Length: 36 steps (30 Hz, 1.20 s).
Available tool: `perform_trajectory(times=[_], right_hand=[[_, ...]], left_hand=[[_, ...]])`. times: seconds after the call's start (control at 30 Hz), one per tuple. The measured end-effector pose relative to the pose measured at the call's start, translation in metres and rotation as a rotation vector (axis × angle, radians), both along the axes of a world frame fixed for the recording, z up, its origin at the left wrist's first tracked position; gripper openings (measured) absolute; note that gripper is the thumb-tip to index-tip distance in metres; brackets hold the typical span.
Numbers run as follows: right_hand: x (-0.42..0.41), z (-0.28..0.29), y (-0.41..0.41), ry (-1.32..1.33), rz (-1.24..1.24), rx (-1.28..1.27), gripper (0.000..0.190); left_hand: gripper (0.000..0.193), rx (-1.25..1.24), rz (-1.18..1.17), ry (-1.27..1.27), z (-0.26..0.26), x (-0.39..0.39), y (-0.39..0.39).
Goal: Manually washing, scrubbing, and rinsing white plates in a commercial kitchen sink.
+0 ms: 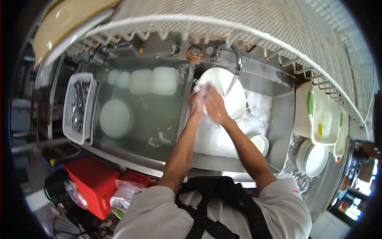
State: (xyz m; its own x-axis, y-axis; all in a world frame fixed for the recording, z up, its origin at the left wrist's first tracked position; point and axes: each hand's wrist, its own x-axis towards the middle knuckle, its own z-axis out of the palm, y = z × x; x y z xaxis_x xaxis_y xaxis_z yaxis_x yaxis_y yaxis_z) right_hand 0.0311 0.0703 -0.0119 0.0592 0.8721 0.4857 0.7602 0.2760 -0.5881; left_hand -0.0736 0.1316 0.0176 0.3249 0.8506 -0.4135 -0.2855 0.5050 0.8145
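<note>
My left hand (pixel 197 105) and my right hand (pixel 214 105) are close together over the right sink basin (pixel 282 119), wet and blurred. Whether something small is between them cannot be made out. Just behind them a large white round plate (pixel 231 104) leans at a tilt, partly covered by my fingers. Water runs from the curved metal faucet (pixel 238 61) onto that plate. Below my hands lies a broad white surface (pixel 218 140) with water over it. A small white bowl (pixel 259 145) sits by my right forearm.
The left basin (pixel 149 119) holds cloudy water with several submerged white dishes (pixel 116 118). A white basket of cutlery (pixel 67 110) stands at its left. To the right are stacked white plates (pixel 317 161) and a cream tub (pixel 304 110). A wire rack (pixel 194 18) overhangs the sinks.
</note>
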Motion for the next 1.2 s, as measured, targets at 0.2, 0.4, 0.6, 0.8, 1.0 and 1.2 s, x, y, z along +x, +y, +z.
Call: perform_trajectory(times=[0.2, 0.4, 0.6, 0.8, 1.0, 1.2], right_hand=[[0.049, 0.013, -0.031, -0.389, -0.516, -0.544, 0.057], [0.003, 0.004, -0.031, 0.225, -0.289, -0.133, 0.058], [0.052, 0.033, -0.048, -0.346, -0.417, -0.558, 0.061], [-0.004, 0.046, -0.044, 0.168, -0.031, -0.378, 0.050], [0.105, 0.016, -0.092, 0.339, -0.238, -0.309, 0.039], [0.096, 0.049, -0.057, 2.155, 0.510, -0.078, 0.054]], left_hand=[[0.043, -0.033, -0.009, 0.021, -0.031, -0.011, -0.025], [0.038, 0.112, -0.025, 0.072, 0.003, 0.008, -0.022], [0.040, 0.084, -0.037, 0.095, 0.013, -0.004, -0.042], [0.049, -0.005, -0.006, -0.071, 0.025, 0.003, -0.044], [0.056, -0.106, -0.089, -0.198, 0.024, -0.042, -0.047], [0.051, -0.385, -0.117, -0.327, 0.035, -0.009, -0.084]])
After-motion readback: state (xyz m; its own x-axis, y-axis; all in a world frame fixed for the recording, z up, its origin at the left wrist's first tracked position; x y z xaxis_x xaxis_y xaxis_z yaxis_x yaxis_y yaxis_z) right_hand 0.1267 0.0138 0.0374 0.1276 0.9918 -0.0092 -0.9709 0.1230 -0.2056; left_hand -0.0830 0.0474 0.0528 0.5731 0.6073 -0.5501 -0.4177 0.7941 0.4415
